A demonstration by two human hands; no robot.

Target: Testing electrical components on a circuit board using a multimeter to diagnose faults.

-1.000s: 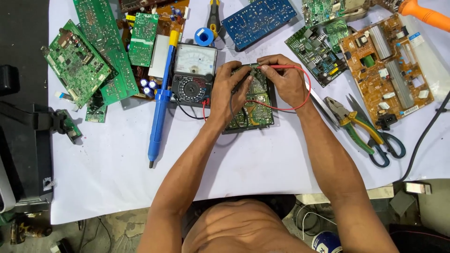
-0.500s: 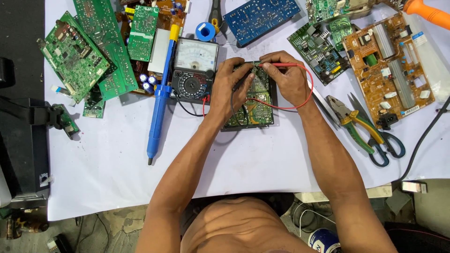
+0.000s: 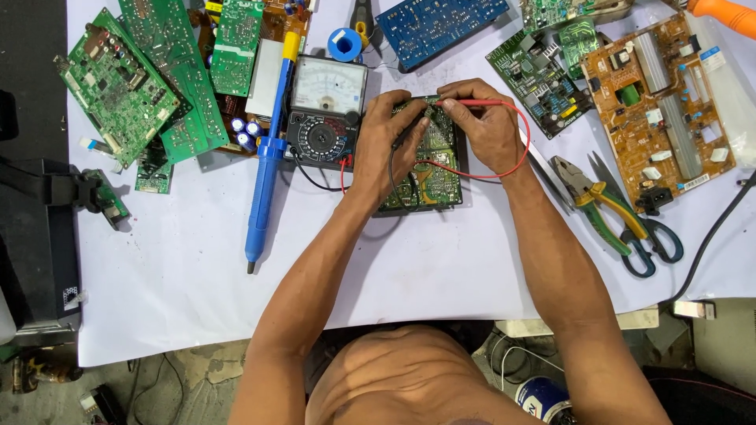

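Circuit board (image 3: pixel 429 169) being probed with meter leads at the middle of the white surface (image 3: pixel 441 267).
Left hand (image 3: pixel 386 142) is pinching the black probe (image 3: pixel 409 134), right hand (image 3: pixel 484 126) the red probe (image 3: pixel 472 102), both grips closing tight, tips pressing on the board's upper edge; reading the meter (image 3: pixel 324 110) just left appears to be the step, demanding steady tips.

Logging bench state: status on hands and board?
Left hand and right hand each press a probe onto the green circuit board. Analog multimeter alongside left. Red lead loops beside right hand.
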